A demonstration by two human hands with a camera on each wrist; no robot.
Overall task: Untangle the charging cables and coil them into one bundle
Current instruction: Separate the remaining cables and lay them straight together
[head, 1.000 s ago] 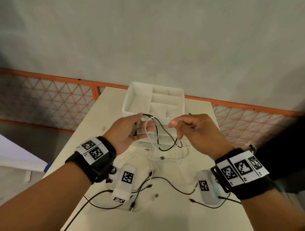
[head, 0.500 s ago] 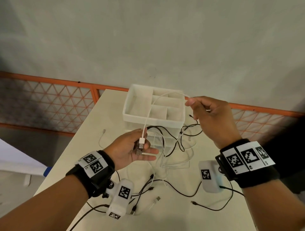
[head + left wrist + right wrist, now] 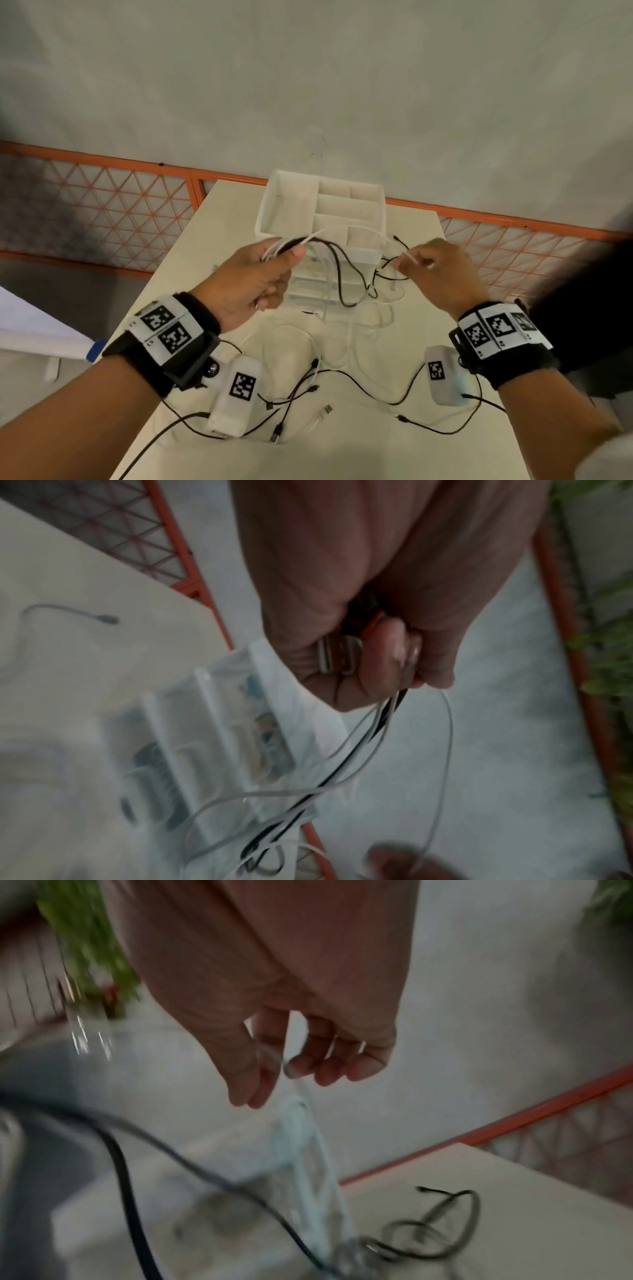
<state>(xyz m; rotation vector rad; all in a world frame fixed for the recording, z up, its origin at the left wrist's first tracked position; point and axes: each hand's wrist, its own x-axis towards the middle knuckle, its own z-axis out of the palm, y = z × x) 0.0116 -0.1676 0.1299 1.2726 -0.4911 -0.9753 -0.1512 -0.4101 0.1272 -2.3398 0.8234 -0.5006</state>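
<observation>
The counter (image 3: 394,455) looks smooth and matt, a pale cream top. The white box (image 3: 270,209) near its far edge looks like plastic, a bit see-through lower down. The white cable (image 3: 356,229) and the black cable (image 3: 337,270) have smooth, rubbery skins. The plugs (image 3: 337,656) in the left hand (image 3: 250,284) are shiny metal. The wrist bands (image 3: 513,370) look like soft black cloth with paper-like printed tags.
</observation>
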